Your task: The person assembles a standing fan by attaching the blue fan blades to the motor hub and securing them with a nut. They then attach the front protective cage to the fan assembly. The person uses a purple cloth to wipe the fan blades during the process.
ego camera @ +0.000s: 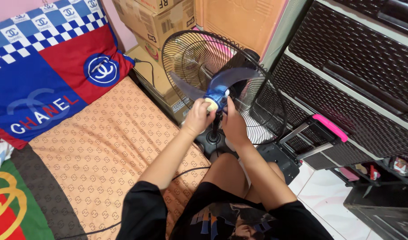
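Observation:
A stand fan with its front cover off stands in front of me. Its black wire rear grille (190,49) rings a translucent blue blade (233,76). My left hand (197,116) grips the pale round knob (210,105) at the blade's hub. To the hub's right, my right hand (234,121) holds the blade's blue centre. The fan's black pole and base (212,138) sit just below my hands.
A patterned orange mattress (106,146) with a red, blue and white pillow (48,75) lies to the left. Cardboard boxes (161,22) stand behind the fan. A dark woven drawer unit (355,84) is at the right, with a pink-handled item (331,128) beside it.

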